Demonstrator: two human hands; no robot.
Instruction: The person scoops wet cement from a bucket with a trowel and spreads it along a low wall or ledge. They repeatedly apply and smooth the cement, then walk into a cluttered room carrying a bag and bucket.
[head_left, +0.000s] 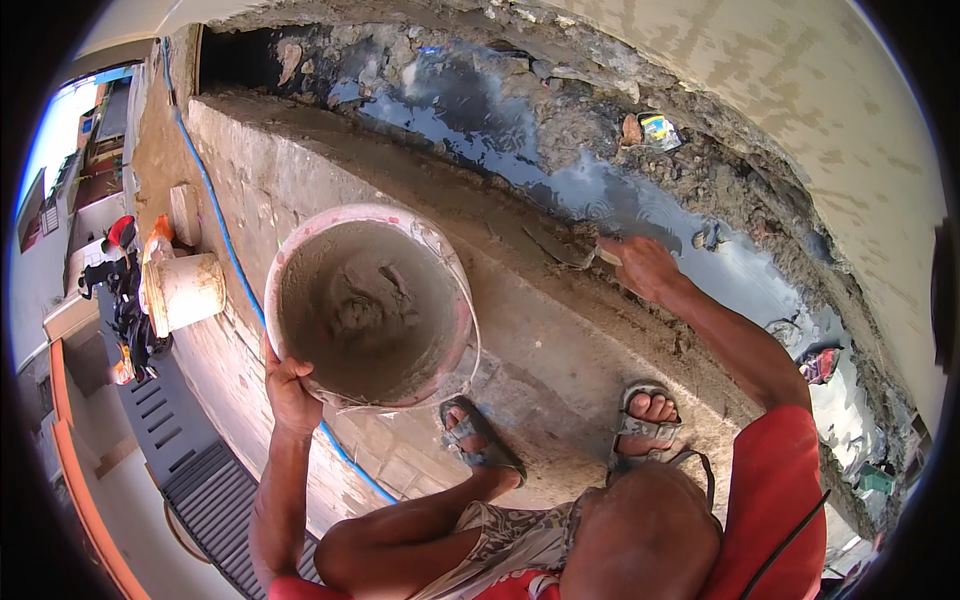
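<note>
I see my left hand (290, 385) clamped around the rim of the mortar bucket (372, 305), held above the concrete wall (560, 340); my right hand (640, 265) is closed around a trowel (560, 247) on the wall's far edge.

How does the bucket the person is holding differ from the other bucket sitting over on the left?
The held bucket is gripped at its rim by the left hand, its mouth facing the camera, showing wet grey mortar inside. The pale bucket lies untouched, its side towards us, contents hidden. The held bucket has a pinkish rim and looks bigger, being nearer. Both are round and mortar-smeared.
</note>
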